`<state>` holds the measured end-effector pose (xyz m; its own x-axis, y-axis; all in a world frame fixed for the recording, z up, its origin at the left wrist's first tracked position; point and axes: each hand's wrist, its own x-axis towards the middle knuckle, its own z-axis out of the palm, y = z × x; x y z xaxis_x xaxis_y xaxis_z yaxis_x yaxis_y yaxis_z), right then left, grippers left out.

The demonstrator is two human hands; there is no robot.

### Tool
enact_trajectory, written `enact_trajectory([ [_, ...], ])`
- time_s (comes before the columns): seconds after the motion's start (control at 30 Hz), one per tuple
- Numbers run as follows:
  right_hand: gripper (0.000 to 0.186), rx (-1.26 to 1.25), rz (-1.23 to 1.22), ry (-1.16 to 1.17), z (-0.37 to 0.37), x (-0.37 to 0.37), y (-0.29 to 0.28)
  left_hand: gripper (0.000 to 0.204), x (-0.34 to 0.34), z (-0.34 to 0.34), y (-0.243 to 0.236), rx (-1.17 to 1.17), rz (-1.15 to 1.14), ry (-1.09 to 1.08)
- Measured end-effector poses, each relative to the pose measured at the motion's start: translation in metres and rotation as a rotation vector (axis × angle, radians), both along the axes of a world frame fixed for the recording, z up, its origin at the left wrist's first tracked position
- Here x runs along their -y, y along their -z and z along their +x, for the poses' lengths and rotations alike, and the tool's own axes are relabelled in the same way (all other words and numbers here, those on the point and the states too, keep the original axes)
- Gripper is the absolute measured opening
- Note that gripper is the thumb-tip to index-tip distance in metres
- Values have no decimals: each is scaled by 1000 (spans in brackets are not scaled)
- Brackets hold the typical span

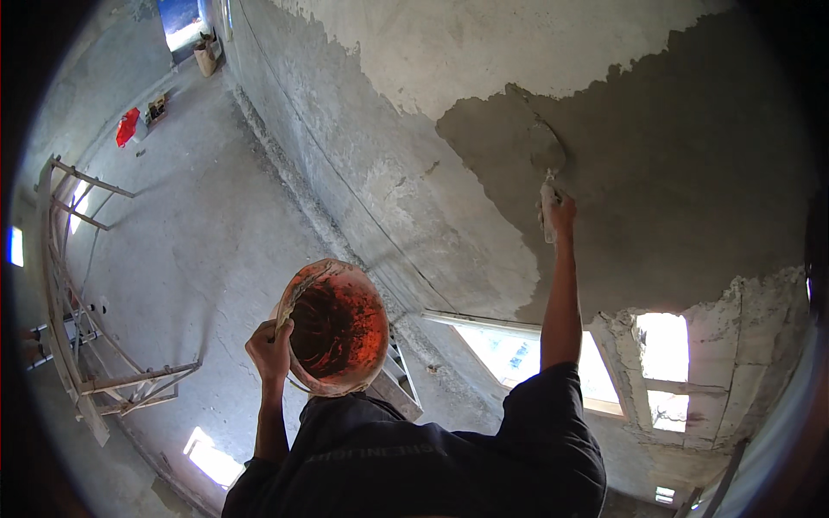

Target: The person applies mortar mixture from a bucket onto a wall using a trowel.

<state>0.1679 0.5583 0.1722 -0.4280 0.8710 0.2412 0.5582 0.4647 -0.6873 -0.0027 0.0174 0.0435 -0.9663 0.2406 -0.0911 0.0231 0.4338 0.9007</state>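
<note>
With fingers and thumb closed on its rim, my left hand [269,348] holds an orange bucket [358,311] tilted in front of my chest. Dark mortar smears coat the inside of the bucket. My right arm reaches up and forward to the wall, where my right hand [561,212] is closed around the handle of a plastering trowel [547,154]. The trowel's blade lies against dark wet plaster [673,173], near the left edge of that patch. Paler, drier wall surface [484,233] borders the patch at the left and above.
Window openings [535,354] lie below my right arm and farther right [663,345]. A scaffold-like frame [65,285] stands on the floor at the left. Farther off are a red object [128,127] and a bin-like container [205,59]. Part of a ladder-like frame [401,375] shows beside the bucket.
</note>
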Motion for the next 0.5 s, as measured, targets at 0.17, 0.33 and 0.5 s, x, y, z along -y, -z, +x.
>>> enact_trajectory([
  [0.17,32,3,-160,44,-16,13,-8,25,7,8,5,19,0,-50],
  [0.33,33,141,138,-103,-35,-51,5,26,10,13,3,26,-31,-47],
  [0.5,34,119,-13,-108,-55,-55,-20,26,12,18,3,6,-51,-52],
])
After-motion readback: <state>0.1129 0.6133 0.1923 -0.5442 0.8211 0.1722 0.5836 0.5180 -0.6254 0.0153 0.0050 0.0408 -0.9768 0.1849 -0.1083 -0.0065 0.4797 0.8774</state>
